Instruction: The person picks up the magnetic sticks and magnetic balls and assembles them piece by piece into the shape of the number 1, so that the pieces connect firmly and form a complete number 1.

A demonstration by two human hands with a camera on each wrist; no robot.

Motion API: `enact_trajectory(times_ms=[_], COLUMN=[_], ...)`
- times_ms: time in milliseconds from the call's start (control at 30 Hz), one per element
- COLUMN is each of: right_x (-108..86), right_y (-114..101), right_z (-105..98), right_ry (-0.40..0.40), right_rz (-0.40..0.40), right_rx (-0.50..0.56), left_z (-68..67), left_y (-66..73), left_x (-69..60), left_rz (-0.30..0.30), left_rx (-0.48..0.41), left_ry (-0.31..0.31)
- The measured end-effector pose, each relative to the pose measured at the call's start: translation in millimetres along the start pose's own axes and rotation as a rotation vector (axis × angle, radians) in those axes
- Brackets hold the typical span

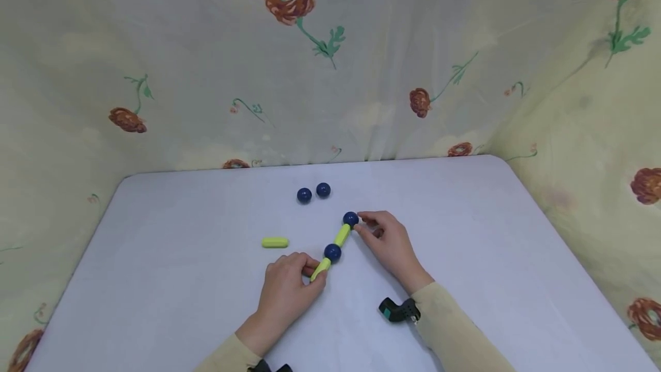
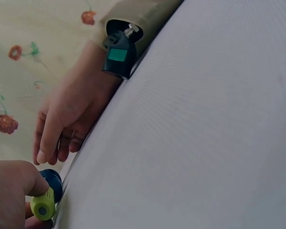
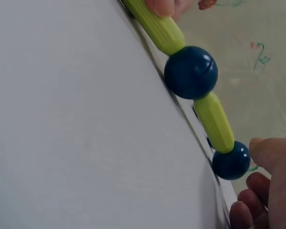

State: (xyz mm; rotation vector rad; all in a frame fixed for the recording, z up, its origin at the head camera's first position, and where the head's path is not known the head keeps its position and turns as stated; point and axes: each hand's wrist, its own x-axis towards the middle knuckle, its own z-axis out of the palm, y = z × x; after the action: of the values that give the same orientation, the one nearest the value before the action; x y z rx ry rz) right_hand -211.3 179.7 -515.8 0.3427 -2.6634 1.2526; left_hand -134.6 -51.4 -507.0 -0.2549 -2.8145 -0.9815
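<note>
My left hand (image 1: 289,286) pinches the near yellow-green stick (image 1: 321,268) between thumb and fingers. That stick joins a dark blue ball (image 1: 333,253), and a second yellow-green stick (image 1: 342,235) links it to a far blue ball (image 1: 350,219). The chain slants away to the right. Beside the far ball is my right hand (image 1: 389,245), thumb and fingers loosely bent at its right edge; whether they touch it I cannot tell. In the left wrist view a grey disc shows in the held stick's end (image 2: 43,210). The right wrist view shows the right thumb (image 3: 264,150) by the far ball (image 3: 231,161).
Two loose blue balls, one left (image 1: 304,195) and one right (image 1: 323,190), lie behind the chain. A loose yellow-green stick (image 1: 275,242) lies to its left. The white table (image 1: 155,257) ends at a flowered curtain (image 1: 206,73). A black wrist device (image 1: 397,309) sits at the right cuff.
</note>
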Motion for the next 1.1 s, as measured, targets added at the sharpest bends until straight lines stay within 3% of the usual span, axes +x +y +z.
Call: enact_trajectory(times_ms=[167, 500, 733, 1100], right_x=[-13.2, -35.4, -38.9, -38.2], right_y=[-6.1, -27.9, -36.5, -38.4], right_z=[4.5, 14.0, 16.1, 18.1], right_ry=[-0.007, -0.093, -0.142, -0.15], right_rz=[-0.033, -0.088, -0.094, -0.09], right_rx=[0.022, 0.026, -0.07, -0.104], left_z=[0.6, 1.3, 1.2, 1.3], left_y=[-0.2, -1.7, -1.5, -1.1], left_x=[0.1, -0.1, -1.2, -0.9], left_rz=[0.002, 0.026, 0.037, 0.028], left_rx=[0.006, 0.014, 0.012, 0.014], left_ry=[0.006, 0.012, 0.021, 0.01])
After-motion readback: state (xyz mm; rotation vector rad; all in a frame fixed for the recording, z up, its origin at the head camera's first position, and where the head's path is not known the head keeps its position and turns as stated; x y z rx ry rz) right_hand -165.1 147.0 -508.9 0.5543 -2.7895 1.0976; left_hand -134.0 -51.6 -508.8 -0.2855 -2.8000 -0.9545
